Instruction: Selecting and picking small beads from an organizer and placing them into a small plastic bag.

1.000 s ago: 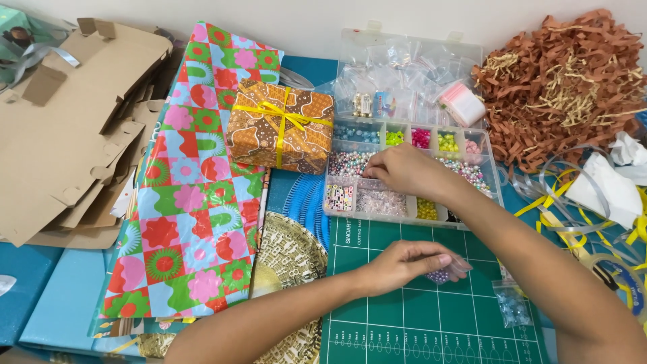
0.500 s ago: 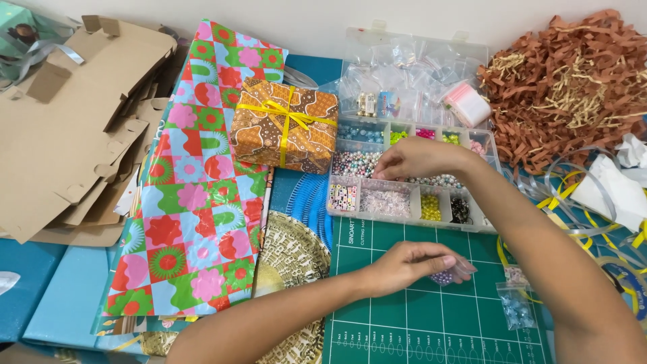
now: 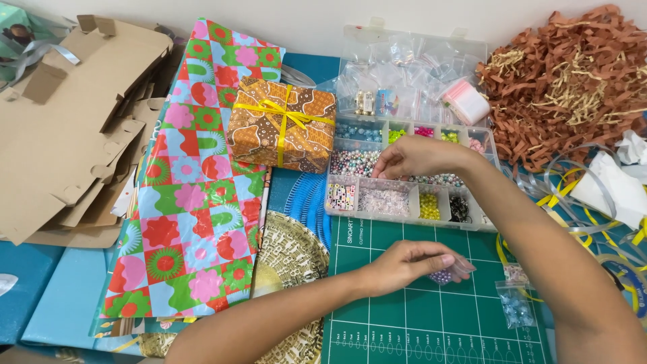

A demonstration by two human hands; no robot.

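Observation:
My left hand (image 3: 404, 266) rests on the green cutting mat (image 3: 431, 323) and pinches a small clear bag of pale purple beads (image 3: 450, 273). My right hand (image 3: 412, 156) reaches over the clear bead organizer (image 3: 384, 201). Its fingertips are bunched together and dip into the pearl bead compartment (image 3: 354, 163). Whether a bead sits between them is hidden. The organizer's lid (image 3: 411, 67) stands open behind, with small bags and a pink roll in it.
A gift box in brown patterned paper with a yellow ribbon (image 3: 283, 125) lies on colourful wrapping paper (image 3: 195, 195). Flat cardboard (image 3: 67, 128) sits left, brown shredded paper (image 3: 573, 81) far right. Loose ribbons (image 3: 593, 222) and a small bag of blue beads (image 3: 515, 309) lie beside the mat.
My right hand has shifted slightly over the bead compartments, fingertips staying at the pearl beads. My left hand still holds the small bag in about the same spot.

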